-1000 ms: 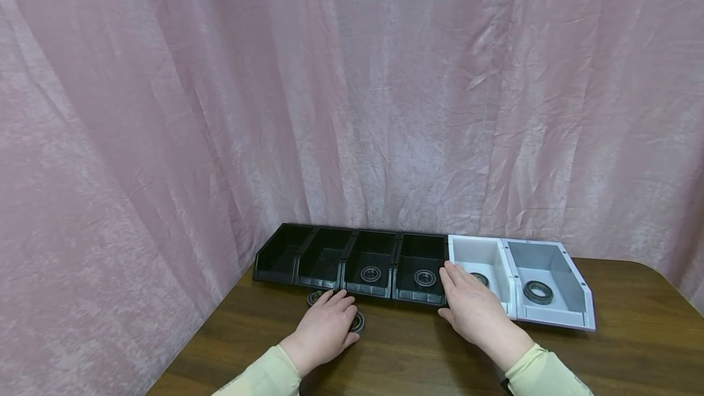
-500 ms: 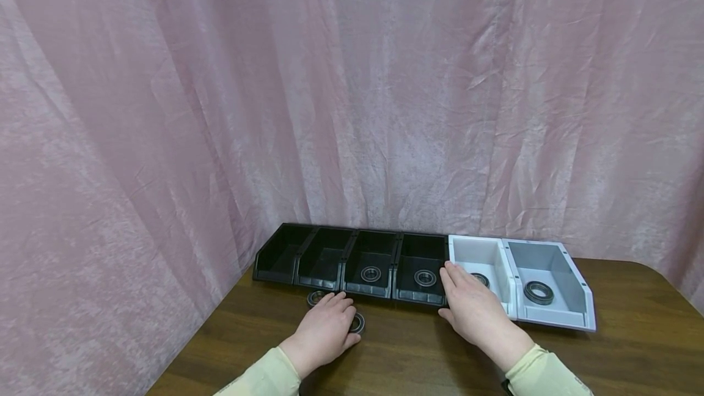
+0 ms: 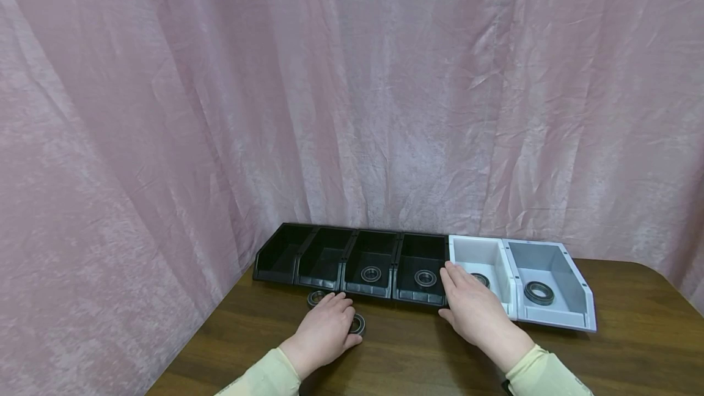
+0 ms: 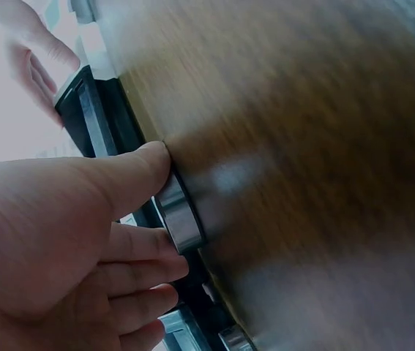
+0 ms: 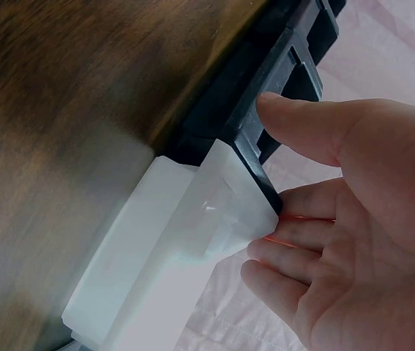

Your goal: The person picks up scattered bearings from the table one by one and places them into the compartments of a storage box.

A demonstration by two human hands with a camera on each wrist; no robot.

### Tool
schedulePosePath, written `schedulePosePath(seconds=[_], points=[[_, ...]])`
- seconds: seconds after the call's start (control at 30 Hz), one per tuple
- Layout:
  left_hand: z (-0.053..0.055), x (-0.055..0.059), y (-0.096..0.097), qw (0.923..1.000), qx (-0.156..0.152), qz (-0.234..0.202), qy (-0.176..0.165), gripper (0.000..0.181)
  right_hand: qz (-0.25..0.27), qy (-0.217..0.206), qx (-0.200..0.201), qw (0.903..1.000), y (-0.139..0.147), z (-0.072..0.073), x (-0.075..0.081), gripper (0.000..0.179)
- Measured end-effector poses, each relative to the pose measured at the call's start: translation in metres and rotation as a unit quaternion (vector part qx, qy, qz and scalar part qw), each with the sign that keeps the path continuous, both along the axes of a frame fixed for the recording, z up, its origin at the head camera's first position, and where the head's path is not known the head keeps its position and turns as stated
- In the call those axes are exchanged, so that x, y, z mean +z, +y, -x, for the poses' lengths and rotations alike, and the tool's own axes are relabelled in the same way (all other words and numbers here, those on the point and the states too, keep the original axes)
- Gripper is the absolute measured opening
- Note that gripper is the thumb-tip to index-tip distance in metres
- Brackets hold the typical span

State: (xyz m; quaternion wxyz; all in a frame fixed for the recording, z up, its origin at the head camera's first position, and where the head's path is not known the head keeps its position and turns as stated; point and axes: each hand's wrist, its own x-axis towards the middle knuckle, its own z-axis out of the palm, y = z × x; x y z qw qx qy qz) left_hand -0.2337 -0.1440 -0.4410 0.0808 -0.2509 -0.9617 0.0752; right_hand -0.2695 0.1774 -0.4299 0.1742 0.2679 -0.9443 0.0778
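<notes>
My left hand pinches a ball bearing on the wooden table, thumb at one side and fingers at the other. Part of that bearing is covered by the hand in the head view. Just beyond the fingertips lies a second bearing, close to the front of the black bins. My right hand rests with nearly straight fingers over the border between the rightmost black bin and the white bin. Its thumb reaches the black bin's front edge, and its fingers partly hide a bearing in the white bin.
Several bins stand in a row before a pink curtain. Bearings lie in two black bins, one bearing left of the other. The grey bin at the right end holds a larger bearing. Brown table surface extends in front.
</notes>
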Motion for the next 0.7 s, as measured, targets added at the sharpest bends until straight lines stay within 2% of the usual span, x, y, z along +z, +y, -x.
schedulePosePath(seconds=[0.53,0.7], points=[[-0.0013,-0.0002,0.0001,0.9998,-0.014,0.011,0.006,0.05,0.0,-0.002,-0.001,1.0,-0.0002,-0.0013,0.0006,0.076],[-0.0028,0.0005,0.0012,0.9992,-0.03,0.009,0.027,0.05,0.001,-0.002,0.0,1.0,-0.0005,-0.0012,0.0009,0.076]])
